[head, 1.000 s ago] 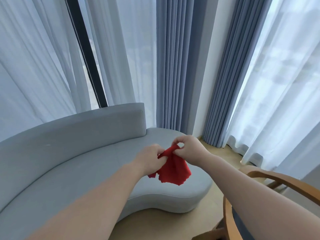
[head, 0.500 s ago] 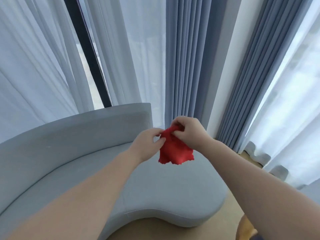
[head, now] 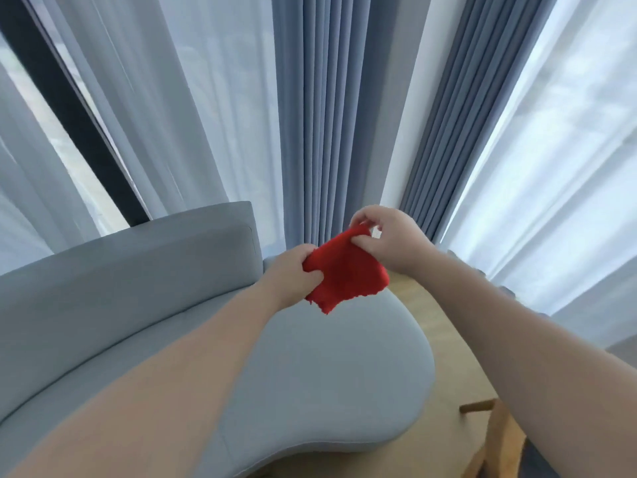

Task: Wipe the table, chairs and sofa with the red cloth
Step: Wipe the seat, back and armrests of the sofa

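Holding the red cloth (head: pixel 346 270) in mid-air above the sofa (head: pixel 331 367) seat: we pinch it with left hand (head: pixel 293 274) low and right hand (head: pixel 389 239) high. Seat lies directly below.

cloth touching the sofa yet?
No, the red cloth is held up in the air between left hand and right hand, above the sofa seat.

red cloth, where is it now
Head view centre: the red cloth is gripped by the left hand and right hand, above the grey sofa.
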Demonstrator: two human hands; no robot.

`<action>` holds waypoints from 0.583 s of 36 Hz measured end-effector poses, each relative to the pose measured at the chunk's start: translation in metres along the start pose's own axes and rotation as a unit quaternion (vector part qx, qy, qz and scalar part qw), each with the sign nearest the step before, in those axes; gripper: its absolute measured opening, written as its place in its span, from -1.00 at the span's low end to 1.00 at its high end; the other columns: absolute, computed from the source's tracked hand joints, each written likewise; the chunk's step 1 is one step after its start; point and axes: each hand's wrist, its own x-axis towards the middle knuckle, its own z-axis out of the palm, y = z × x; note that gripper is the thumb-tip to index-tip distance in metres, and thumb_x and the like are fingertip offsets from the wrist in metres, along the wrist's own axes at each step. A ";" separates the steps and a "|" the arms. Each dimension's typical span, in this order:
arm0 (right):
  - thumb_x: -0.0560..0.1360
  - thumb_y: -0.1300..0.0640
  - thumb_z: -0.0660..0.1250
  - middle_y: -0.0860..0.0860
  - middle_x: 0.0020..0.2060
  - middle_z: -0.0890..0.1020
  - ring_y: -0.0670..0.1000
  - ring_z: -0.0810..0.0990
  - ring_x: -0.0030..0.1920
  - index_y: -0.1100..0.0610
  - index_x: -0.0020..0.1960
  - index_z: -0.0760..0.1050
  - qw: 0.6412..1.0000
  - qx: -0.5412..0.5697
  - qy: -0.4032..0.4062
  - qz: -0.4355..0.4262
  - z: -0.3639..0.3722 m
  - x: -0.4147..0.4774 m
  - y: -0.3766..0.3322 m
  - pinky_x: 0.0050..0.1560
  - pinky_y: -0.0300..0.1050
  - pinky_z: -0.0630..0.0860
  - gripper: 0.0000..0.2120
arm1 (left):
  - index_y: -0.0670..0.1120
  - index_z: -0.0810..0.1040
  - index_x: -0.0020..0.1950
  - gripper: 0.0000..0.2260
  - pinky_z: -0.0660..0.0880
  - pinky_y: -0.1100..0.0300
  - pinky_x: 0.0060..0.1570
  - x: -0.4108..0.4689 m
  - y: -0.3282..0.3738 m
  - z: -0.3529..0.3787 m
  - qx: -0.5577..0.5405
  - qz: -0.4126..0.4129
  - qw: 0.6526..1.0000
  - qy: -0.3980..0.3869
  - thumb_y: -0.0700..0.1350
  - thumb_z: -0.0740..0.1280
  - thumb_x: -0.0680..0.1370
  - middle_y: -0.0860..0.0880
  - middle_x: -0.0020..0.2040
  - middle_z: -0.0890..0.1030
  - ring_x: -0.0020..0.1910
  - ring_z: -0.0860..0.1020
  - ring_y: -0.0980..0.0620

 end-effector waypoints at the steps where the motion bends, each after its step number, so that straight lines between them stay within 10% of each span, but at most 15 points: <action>1: 0.47 0.18 0.34 -0.08 -0.15 0.62 -0.01 0.58 -0.09 0.00 -0.02 0.56 1.000 0.009 -0.008 0.022 0.006 0.005 0.004 -0.02 -0.11 0.50 -0.87 | -0.06 0.51 -0.05 -0.82 0.56 0.13 -0.33 0.010 -0.004 -0.004 0.009 0.006 1.000 -0.011 -0.26 0.21 0.43 -0.06 -0.27 0.60 -0.33 0.60 -0.07; 7: 0.52 0.21 0.31 -0.20 -0.13 0.52 -0.06 0.53 -0.07 0.04 0.21 0.51 0.992 0.032 0.003 0.118 0.037 0.021 0.033 -0.02 -0.25 0.39 -0.73 | -0.05 0.51 0.03 -0.89 0.46 0.27 -0.48 0.060 -0.030 -0.009 -0.019 0.012 0.998 -0.062 -0.15 0.28 0.52 -0.06 -0.24 0.60 -0.48 0.54 0.16; 13: 0.38 0.18 0.51 -0.06 -0.04 0.57 -0.07 0.59 -0.10 0.03 0.32 0.44 0.954 0.136 -0.048 0.263 0.055 0.014 0.080 -0.05 -0.23 0.51 -0.46 | -0.01 0.49 -0.03 -0.85 0.47 -0.16 -0.55 0.093 -0.052 0.026 -0.066 0.004 0.988 -0.138 -0.22 0.20 0.52 -0.19 -0.35 0.62 -0.46 0.59 -0.24; 21: 0.42 0.24 0.33 -0.04 -0.31 0.60 -0.08 0.53 -0.31 0.03 -0.19 0.54 0.941 0.082 -0.070 0.322 0.086 0.004 0.153 -0.32 -0.25 0.40 -0.88 | -0.07 0.53 -0.02 -0.84 0.53 0.18 -0.46 0.121 -0.081 0.087 -0.027 -0.026 0.979 -0.199 -0.26 0.24 0.48 -0.06 -0.28 0.64 -0.40 0.63 0.01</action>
